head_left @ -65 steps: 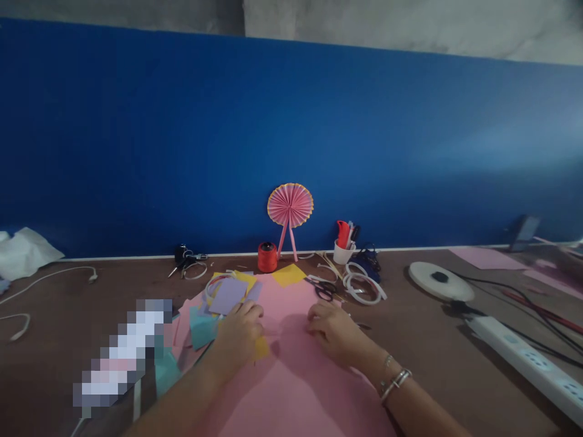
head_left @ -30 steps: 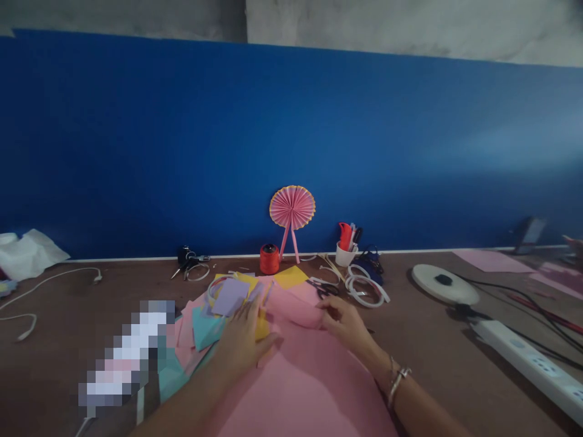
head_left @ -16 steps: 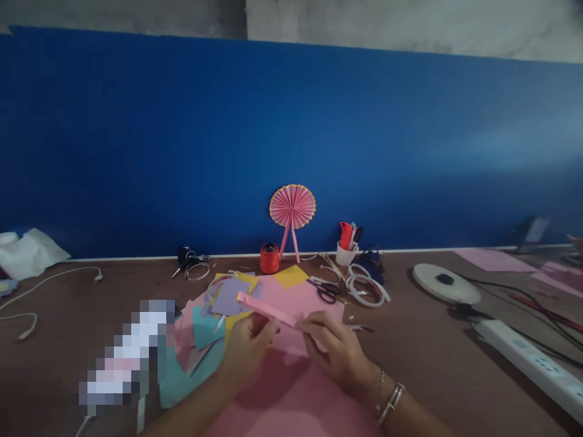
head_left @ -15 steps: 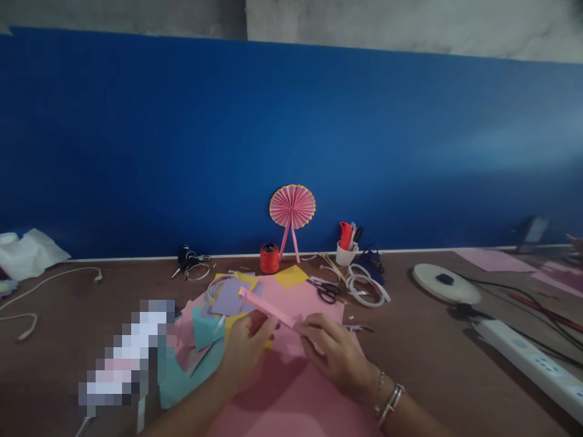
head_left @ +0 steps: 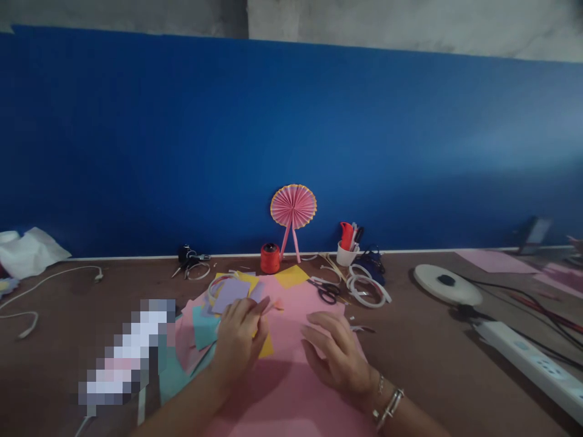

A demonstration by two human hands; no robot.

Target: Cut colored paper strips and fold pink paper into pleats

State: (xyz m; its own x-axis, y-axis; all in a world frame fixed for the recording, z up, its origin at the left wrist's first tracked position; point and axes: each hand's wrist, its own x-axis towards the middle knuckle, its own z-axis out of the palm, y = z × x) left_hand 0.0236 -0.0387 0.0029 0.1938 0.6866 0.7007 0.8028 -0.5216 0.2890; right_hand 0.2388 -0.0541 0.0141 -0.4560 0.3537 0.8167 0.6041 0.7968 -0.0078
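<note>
L hand (head_left: 240,340) pinches pink strip (head_left: 276,304), seemingly; R hand (head_left: 339,355) spread loose. Scissors (head_left: 324,290), hoops (head_left: 364,286) beyond.

pink strip (head_left: 276,304) lowered, right hand (head_left: 337,352) released

A brown tabletop (head_left: 432,364) runs along a blue wall (head_left: 182,139). A pink paper fan (head_left: 294,207) leans upright against the wall, with a red spool (head_left: 269,258) just beside its foot. To the right stands a white cup (head_left: 345,253) holding red and dark tools, near white rings (head_left: 364,286) and black scissors (head_left: 324,289). Further right lie a white disc (head_left: 447,284), dark cables (head_left: 528,303) and a white power strip (head_left: 532,363). Left of the spool sit keys (head_left: 190,261). At the far left are a white cable (head_left: 50,278) and crumpled white paper (head_left: 30,252). Lilac (head_left: 230,294), yellow (head_left: 290,275) and teal (head_left: 203,325) paper pieces lie scattered.
</note>
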